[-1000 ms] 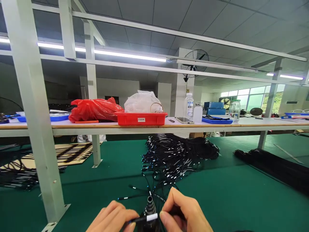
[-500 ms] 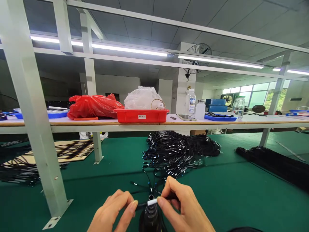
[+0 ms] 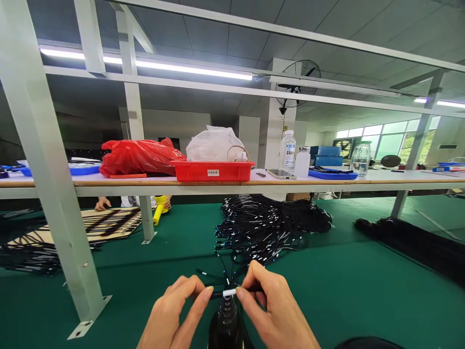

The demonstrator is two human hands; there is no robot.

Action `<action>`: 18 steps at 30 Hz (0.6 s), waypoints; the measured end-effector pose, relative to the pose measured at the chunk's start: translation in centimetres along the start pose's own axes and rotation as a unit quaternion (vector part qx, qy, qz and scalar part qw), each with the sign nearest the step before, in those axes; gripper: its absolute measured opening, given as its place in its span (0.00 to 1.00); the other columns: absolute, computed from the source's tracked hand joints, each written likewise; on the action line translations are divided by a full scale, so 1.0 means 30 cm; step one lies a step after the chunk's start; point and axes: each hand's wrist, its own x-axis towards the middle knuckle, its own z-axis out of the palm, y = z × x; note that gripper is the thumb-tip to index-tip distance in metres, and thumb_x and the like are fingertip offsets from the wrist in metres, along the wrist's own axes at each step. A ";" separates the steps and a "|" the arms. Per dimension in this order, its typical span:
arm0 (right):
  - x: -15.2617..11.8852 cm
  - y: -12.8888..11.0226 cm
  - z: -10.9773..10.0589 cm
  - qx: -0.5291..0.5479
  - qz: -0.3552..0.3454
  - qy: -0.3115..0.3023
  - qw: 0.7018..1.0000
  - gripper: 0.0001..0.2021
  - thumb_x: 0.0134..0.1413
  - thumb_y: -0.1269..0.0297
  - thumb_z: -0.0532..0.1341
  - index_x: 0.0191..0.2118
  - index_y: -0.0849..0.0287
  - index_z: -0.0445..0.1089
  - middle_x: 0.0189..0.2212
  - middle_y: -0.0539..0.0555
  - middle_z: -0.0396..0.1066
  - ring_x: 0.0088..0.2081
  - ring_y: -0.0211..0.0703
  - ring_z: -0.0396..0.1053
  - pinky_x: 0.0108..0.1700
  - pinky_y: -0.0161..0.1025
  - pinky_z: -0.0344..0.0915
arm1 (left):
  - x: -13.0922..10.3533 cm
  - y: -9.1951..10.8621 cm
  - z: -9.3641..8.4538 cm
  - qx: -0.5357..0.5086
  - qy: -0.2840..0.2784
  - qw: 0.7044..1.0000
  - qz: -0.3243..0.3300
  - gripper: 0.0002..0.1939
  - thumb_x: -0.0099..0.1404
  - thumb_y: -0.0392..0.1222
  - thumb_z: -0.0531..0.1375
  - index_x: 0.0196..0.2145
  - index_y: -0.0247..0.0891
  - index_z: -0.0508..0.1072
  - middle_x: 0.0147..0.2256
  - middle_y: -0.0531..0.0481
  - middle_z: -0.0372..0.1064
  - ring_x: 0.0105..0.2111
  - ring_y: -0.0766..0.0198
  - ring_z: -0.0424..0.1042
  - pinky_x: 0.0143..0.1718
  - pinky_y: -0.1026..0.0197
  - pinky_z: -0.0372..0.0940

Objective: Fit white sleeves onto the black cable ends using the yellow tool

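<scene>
Between my two hands a thin black cable with a short white sleeve is stretched level. My left hand pinches the cable's black part left of the sleeve, thumb against forefinger. My right hand is closed on the cable at the sleeve's right end. Right below the sleeve stands an upright black tool with a ribbed, shiny nozzle; whether the cable touches it I cannot tell. Behind the nozzle spreads a large pile of black cables with white and blue tips.
Green matting covers the table. Over it runs a shelf with a red bin, a red bag, bottles and a phone. A steel post rises at left. More black cables lie right. A co-worker's hand shows far left.
Both hands have risen slightly, and the cable now lies more level above the nozzle. Behind the shelf, a co-worker's hands and a yellow tool have come into view.
</scene>
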 end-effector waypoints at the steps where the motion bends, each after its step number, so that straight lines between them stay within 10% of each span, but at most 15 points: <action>1: 0.000 0.004 0.003 0.000 -0.001 0.000 1.000 0.09 0.60 0.65 0.53 0.28 0.56 0.58 0.24 0.47 0.61 0.27 0.37 0.57 0.28 0.33 0.52 | 0.000 -0.001 0.002 -0.001 -0.006 1.000 -0.007 0.22 0.68 0.62 0.47 0.26 0.44 0.65 0.26 0.55 0.64 0.28 0.63 0.66 0.25 0.68 0.61; 18: 0.002 0.024 0.028 -0.005 0.004 0.009 1.000 0.08 0.60 0.67 0.53 0.28 0.56 0.58 0.26 0.47 0.64 0.29 0.38 0.60 0.29 0.34 0.53 | 0.004 -0.015 0.016 0.009 -0.037 0.998 -0.056 0.24 0.67 0.65 0.45 0.27 0.43 0.63 0.29 0.55 0.64 0.30 0.61 0.65 0.31 0.63 0.59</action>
